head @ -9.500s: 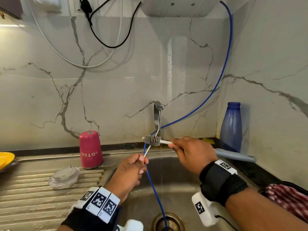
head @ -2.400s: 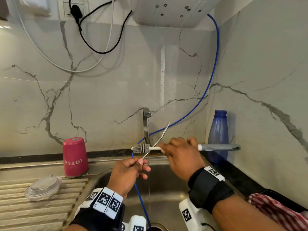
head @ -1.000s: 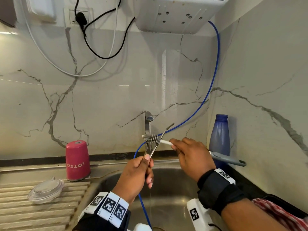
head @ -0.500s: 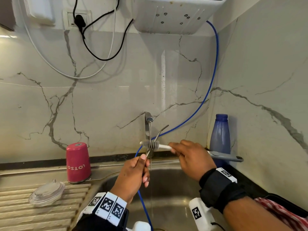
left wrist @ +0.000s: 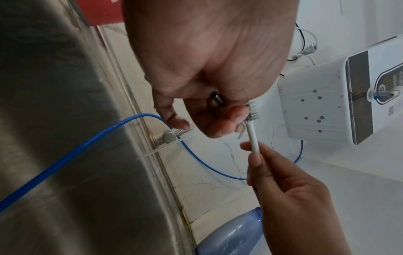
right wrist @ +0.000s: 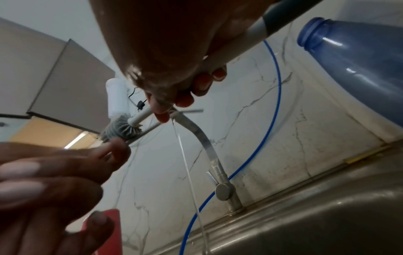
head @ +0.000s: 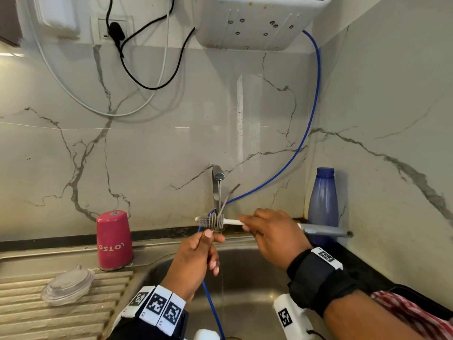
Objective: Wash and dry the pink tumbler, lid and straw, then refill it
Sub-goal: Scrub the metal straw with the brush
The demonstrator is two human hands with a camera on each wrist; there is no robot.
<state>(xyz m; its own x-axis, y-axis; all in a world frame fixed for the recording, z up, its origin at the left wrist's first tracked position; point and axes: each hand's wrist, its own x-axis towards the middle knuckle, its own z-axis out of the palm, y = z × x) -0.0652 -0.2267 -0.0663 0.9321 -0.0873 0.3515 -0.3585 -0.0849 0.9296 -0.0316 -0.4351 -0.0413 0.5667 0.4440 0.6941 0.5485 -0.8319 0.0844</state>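
Straw (head: 229,196): thin metal tube, angled up under the tap (head: 217,182), crossed by the brush (head: 212,220) head; its wash appears under way, not finished.
Left hand (head: 196,261): thumb and fingers pinch the straw's lower end over the sink (head: 245,278).
Right hand (head: 272,238): fingers curled round the brush's white shaft; grey handle juts right toward the bottle (head: 322,200).
Water: a thin stream falls from the tap past the bristles into the basin.
Tumbler (head: 114,240): pink, upside down on the sink ledge, just behind the drainboard (head: 36,312); judged already washed and draining.
Lid (head: 67,285): clear, resting on the drainboard, near the tumbler.
Remaining: rinse straw, dry all three parts, reassemble, refill.
Cloth (head: 414,315): red-checked, at lower right edge.
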